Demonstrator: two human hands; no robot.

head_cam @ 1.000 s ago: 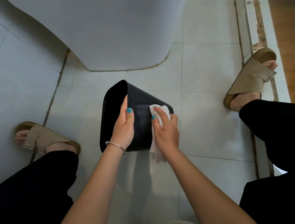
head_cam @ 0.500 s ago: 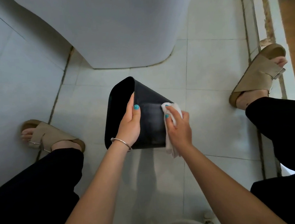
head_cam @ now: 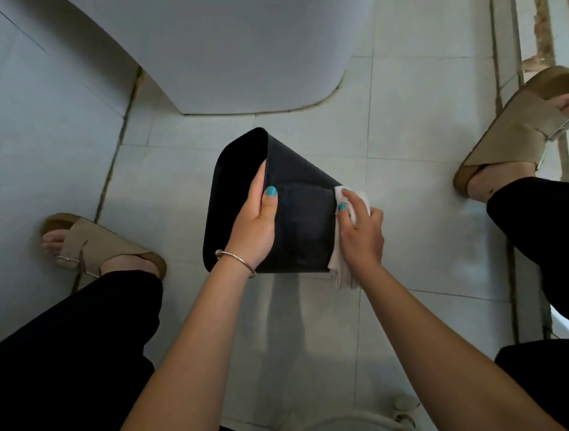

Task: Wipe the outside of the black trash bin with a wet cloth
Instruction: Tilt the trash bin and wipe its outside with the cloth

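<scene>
Black trash bin (head_cam: 306, 227) is tipped on its side above the floor tiles (head_cam: 419, 155), mouth turned to my left, just in front of the white toilet base (head_cam: 244, 47). My left hand (head_cam: 255, 230) grips its rim, thumb lying on the outer wall and fingers curled inside. My right hand (head_cam: 360, 234) is closed around the wet cloth (head_cam: 341, 268), pressing it to the bin's right edge, with a tail of cloth hanging below my wrist.

I judge the main risk is the bin twisting or slipping out of my one-handed rim hold if I push too hard with the cloth, since the plastic looks smooth and damp. The dangling tail could also drag on the floor and carry grime back to the wall I am cleaning.

From what little of the dark interior shows, the bin seems to hold nothing, though I cannot see its depths. A white bucket rim (head_cam: 342, 423) sits near my knees; its contents are hidden.
</scene>
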